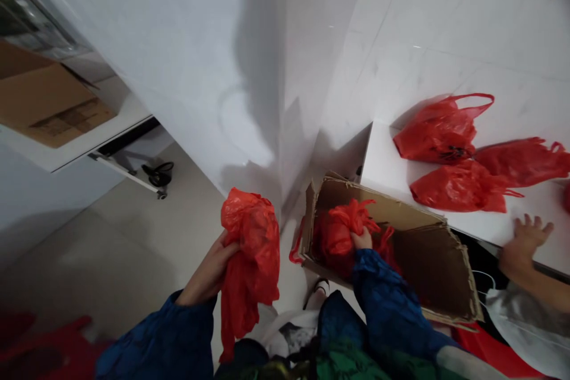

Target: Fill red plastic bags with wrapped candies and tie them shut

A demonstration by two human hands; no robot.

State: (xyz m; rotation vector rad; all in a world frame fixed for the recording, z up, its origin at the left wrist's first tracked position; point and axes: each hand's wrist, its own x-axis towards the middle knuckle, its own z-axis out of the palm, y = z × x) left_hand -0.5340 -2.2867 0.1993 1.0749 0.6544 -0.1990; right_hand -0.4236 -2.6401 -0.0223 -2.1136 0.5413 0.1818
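Observation:
My left hand (219,265) is closed on a crumpled red plastic bag (252,249), held up over the floor; part of the bag hangs down below my fingers. My right hand (363,240) reaches into an open cardboard box (412,255) and grips the top of a second red plastic bag (337,237) lying at the box's left end. More red plastic shows beside that hand, inside the box. What the bags contain is hidden by the red plastic.
On the white table (383,157) at right lie several tied red bags (461,187). Another person's hand (528,240) rests near its edge. A second cardboard box (48,98) stands on a white desk (127,110) at left. White walls meet ahead.

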